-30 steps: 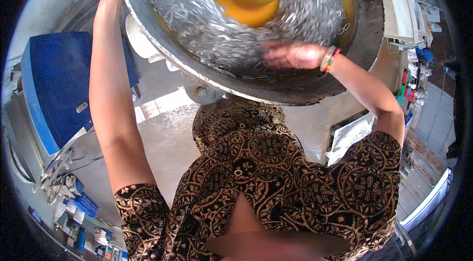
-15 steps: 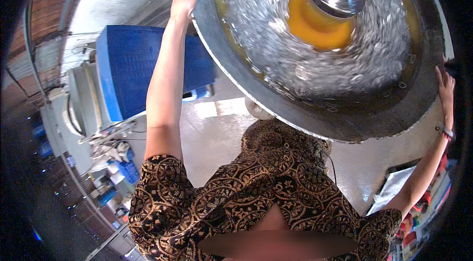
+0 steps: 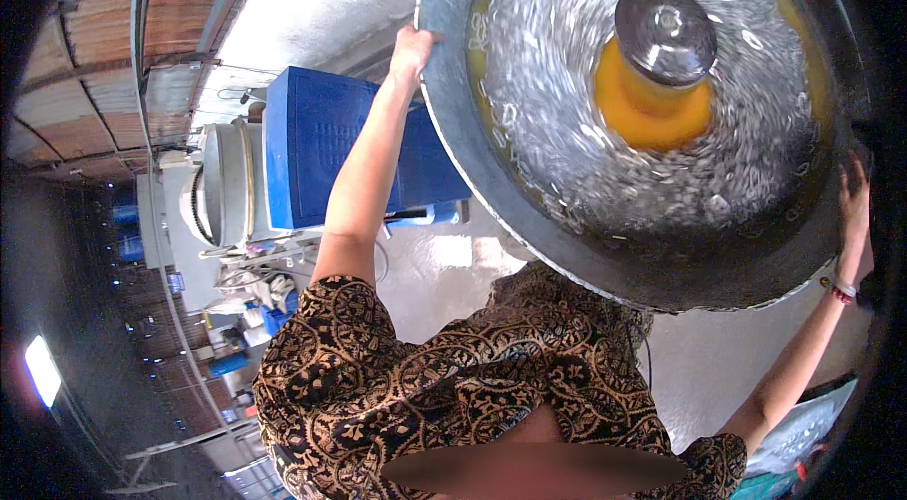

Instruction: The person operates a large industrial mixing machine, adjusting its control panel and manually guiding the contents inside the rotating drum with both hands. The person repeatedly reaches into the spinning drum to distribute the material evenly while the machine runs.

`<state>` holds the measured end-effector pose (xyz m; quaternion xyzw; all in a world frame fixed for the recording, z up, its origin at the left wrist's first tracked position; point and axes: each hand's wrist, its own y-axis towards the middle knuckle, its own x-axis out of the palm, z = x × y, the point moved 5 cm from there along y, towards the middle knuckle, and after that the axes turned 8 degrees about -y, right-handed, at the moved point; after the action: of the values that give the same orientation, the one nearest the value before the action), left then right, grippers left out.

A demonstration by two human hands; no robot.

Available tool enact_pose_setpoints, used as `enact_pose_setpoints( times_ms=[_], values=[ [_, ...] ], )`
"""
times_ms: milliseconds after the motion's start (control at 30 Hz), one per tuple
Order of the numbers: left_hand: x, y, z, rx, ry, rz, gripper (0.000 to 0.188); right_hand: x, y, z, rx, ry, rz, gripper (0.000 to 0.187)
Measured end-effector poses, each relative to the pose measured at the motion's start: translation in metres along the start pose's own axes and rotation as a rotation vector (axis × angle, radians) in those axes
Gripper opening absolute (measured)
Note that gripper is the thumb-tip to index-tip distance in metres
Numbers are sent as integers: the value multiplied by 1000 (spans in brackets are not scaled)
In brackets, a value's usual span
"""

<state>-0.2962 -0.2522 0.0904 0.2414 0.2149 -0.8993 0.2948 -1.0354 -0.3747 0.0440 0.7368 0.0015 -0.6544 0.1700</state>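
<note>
In the head view, a large metal bowl (image 3: 449, 75) is seen at upper right, its mouth turned toward the camera. Its central post (image 3: 652, 118), ringed by blurred metal pieces (image 3: 557, 141), is aimed lengthwise toward the top, slightly rightward. The bowl's left edge is gripped by the curled left hand (image 3: 412, 50). At the right edge, the right hand (image 3: 854, 207) is held with fingers extended; whether contact is made cannot be told.
</note>
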Motion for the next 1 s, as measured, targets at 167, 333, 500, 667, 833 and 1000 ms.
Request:
enact_pose_setpoints(
  times_ms=[167, 333, 500, 667, 833, 1000],
  values=[
    [2, 8, -16, -18, -258, -29, 36, -17, 9, -26, 4, -123, 101, 38],
    [2, 6, -14, 252, -479, 70, 51, -35, 5, -55, 100, -222, -6, 39],
    [1, 15, -21, 297, -245, 169, 62, -41, 0, -63, 153, -334, -82, 41],
    [6, 37, -36, 288, -363, 63, 64, -34, 4, -62, 53, -386, -46, 39],
    [1, 42, -36, 269, -183, 131, 58, -25, 9, -47, 118, -214, -43, 41],
    [2, 29, -28, 186, -198, 52, 40, -27, 8, -46, 92, 85, 113, 27]
  ],
)
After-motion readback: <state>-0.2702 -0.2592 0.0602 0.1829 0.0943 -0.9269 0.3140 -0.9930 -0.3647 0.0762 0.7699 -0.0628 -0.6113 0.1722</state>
